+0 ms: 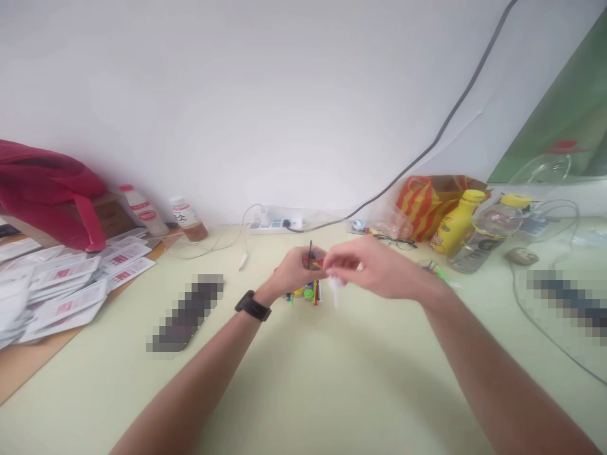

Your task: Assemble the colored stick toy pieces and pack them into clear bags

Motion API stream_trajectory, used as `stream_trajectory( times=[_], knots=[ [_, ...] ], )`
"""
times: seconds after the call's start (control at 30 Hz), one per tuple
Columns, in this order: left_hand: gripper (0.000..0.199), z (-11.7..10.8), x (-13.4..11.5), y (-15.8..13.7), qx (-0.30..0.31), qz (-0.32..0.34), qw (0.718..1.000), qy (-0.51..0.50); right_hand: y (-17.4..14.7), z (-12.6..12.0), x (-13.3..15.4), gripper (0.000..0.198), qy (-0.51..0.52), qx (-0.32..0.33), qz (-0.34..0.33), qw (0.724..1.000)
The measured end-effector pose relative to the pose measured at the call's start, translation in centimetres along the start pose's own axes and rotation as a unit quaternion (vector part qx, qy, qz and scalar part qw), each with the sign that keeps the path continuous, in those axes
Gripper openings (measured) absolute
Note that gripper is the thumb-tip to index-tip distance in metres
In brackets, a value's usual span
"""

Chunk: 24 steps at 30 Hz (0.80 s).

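Observation:
My left hand [294,270], with a black watch [253,306] on its wrist, is closed around a small red and dark piece [311,258]. A thin dark stem sticks up from that piece. My right hand [367,265] meets it from the right, thumb and fingers pinched together. A blurred white piece [336,291] hangs just under the right fingertips and appears to be held by them. Below my hands are several small colourful plastic parts [303,294] in yellow, green, red and blue, partly hidden by the left hand. The exact kind of these pieces is too small to tell.
White packets [66,278] and a red bag [52,183] lie left. Two drink bottles [188,220] and a power strip [272,224] stand along the wall. A yellow bottle [456,221], a clear bottle [490,234] and glasses [396,240] are right. A pixelated dark object [187,313] lies left of my arm.

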<state>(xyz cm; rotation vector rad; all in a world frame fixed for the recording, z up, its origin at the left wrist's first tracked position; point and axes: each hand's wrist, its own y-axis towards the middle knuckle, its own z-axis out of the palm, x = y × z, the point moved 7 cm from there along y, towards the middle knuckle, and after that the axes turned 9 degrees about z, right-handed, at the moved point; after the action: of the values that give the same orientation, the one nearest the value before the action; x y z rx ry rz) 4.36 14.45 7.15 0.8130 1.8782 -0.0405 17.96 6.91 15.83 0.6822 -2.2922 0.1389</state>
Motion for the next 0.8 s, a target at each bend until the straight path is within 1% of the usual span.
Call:
stream_trajectory(
  times=[0.03,0.07,0.1,0.13,0.17,0.2,0.23,0.3,0.4,0.47,0.53,0.6,0.67,0.8],
  knots=[
    [0.032,0.2,0.0,0.0,0.003,-0.004,1.0,-0.003,-0.6,-2.0,0.8,0.017,0.002,-0.088,-0.023,0.996],
    [0.034,0.4,0.1,0.0,0.004,-0.009,1.0,-0.009,-1.5,-3.9,1.6,0.016,0.002,-0.183,-0.045,0.982],
    [0.038,0.6,0.2,0.0,0.004,-0.013,1.0,-0.019,-2.5,-5.4,2.2,0.015,-0.002,-0.262,-0.062,0.963],
    [0.041,0.8,0.2,0.0,0.007,-0.016,0.999,-0.028,-3.4,-6.5,2.7,0.014,-0.01,-0.328,-0.076,0.942],
    [0.045,1.0,0.2,-0.1,0.012,-0.016,0.999,-0.034,-4.1,-7.2,3.0,0.013,-0.021,-0.378,-0.088,0.921],
    [0.047,1.2,0.1,-0.1,0.018,-0.016,0.999,-0.035,-4.6,-7.5,3.2,0.013,-0.035,-0.408,-0.096,0.907],
    [0.047,1.4,0.0,-0.1,0.025,-0.015,0.999,-0.033,-4.8,-7.6,3.2,0.014,-0.051,-0.421,-0.1,0.9],
    [0.046,1.6,-0.3,-0.2,0.038,-0.013,0.999,-0.025,-4.4,-7.1,2.8,0.017,-0.088,-0.41,-0.099,0.902],
    [0.046,1.8,-0.9,-0.3,0.046,-0.011,0.998,-0.031,-2.8,-5.7,1.6,0.019,-0.15,-0.336,-0.071,0.927],
    [0.048,1.8,-1.2,-0.3,0.045,-0.012,0.998,-0.041,-1.8,-4.8,0.9,0.02,-0.193,-0.286,-0.046,0.938],
    [0.047,1.7,-1.4,-0.3,0.043,-0.012,0.998,-0.043,-1.2,-4.1,0.5,0.022,-0.225,-0.242,-0.016,0.944],
    [0.044,1.8,-1.5,-0.4,0.045,-0.012,0.998,-0.042,-1.1,-3.8,0.3,0.023,-0.238,-0.223,0.005,0.945],
    [0.042,1.9,-1.5,-0.4,0.05,-0.011,0.998,-0.045,-1.3,-4.1,0.5,0.023,-0.226,-0.241,0.008,0.944],
    [0.043,2.1,-1.4,-0.4,0.047,-0.009,0.997,-0.063,-2.3,-5.9,0.8,0.021,-0.17,-0.318,-0.007,0.933]
  ],
)
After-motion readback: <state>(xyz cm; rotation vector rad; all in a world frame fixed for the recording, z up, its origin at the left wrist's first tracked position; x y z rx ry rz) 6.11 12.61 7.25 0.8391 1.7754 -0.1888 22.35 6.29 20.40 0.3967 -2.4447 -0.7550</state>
